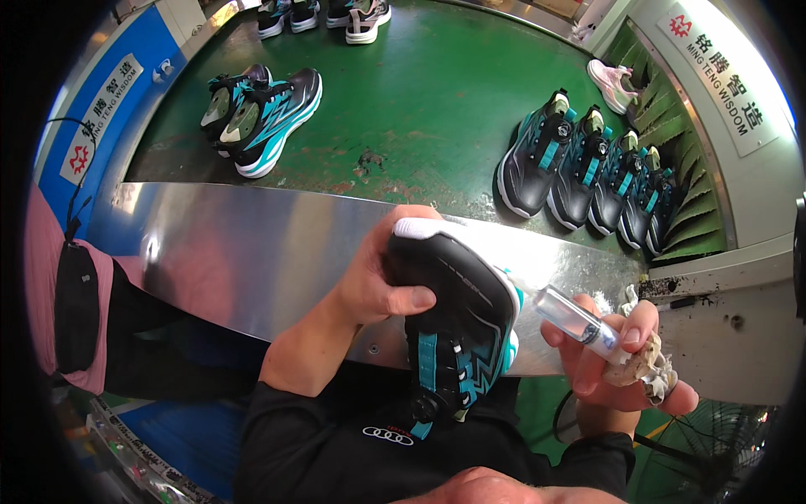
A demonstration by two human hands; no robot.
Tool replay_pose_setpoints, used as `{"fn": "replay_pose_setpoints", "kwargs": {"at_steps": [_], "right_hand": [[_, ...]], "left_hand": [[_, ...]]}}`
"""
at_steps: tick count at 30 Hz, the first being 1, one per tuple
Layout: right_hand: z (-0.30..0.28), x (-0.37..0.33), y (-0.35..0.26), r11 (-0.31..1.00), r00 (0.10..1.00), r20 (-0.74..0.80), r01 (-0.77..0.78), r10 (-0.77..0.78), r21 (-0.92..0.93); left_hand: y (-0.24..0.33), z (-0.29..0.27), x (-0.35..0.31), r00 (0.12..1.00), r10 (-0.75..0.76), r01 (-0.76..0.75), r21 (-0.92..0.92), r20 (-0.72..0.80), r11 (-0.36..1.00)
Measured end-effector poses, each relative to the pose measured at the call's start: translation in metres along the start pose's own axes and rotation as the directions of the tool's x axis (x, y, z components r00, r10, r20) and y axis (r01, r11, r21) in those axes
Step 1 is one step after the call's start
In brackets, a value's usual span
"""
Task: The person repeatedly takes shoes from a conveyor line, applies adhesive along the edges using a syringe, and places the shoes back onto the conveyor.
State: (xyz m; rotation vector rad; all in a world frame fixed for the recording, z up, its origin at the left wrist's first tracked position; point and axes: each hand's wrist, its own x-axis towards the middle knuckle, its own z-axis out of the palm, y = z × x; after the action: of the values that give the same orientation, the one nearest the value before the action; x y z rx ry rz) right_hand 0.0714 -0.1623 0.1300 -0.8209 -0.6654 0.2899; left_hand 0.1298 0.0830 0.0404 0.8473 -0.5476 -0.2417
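Watching from afar through the head view. My left grip [374, 281] is closed firmly round the toe end of a black-and-teal shoe [453, 290], thumb flat across the upper, fingers out of sight behind. The shoe hangs toe-away, heel toward the wearer's chest, just right of that grip. I take this hold as a way of leaving the right sole edge clear.

My right grip [592, 370] is partly curled: fingers pinch a clear tube [579, 319], and a crumpled pale rag [659, 370] is bunched against them, perhaps so it stays handy. The tube slants from the right grip toward the shoe's sole edge; whether its tip touches, I cannot tell.

Beyond both grips runs the desk [403, 109], green with a bare metal border. Past the right grip, a row of similar shoes [606, 206] stands side by side, toes toward the wearer, probably for easy picking up. Past the left grip and further left, a pair of shoes [277, 126] sits apart, perhaps to avoid mixing.
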Motion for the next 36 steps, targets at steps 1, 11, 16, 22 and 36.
{"fn": "replay_pose_setpoints", "kwargs": {"at_steps": [1,11,16,22,36], "right_hand": [[0.002,0.004,0.002,1.0,1.0,0.02,0.001,-0.002,0.01],[0.008,0.02,0.009,0.999,0.997,0.073,-0.025,0.027,-0.031],[0.02,0.018,-0.002,0.969,0.972,-0.109,-0.22,0.208,-0.115],[0.019,0.017,0.001,0.97,0.979,-0.112,-0.187,0.171,-0.156],[0.002,-0.007,0.007,0.989,0.996,-0.077,-0.061,0.051,-0.135]], "left_hand": [[0.0,0.002,-0.003,1.0,-0.001,0.001,-0.018,-0.001,1.0],[-0.004,0.004,-0.005,0.998,0.061,-0.062,0.019,0.031,0.998],[-0.002,0.006,-0.006,0.996,0.076,-0.077,0.015,0.046,0.997],[-0.001,0.006,-0.008,0.997,0.07,-0.071,0.014,0.031,0.997],[0.007,-0.003,-0.005,0.999,-0.021,0.021,0.005,-0.04,1.0]]}}
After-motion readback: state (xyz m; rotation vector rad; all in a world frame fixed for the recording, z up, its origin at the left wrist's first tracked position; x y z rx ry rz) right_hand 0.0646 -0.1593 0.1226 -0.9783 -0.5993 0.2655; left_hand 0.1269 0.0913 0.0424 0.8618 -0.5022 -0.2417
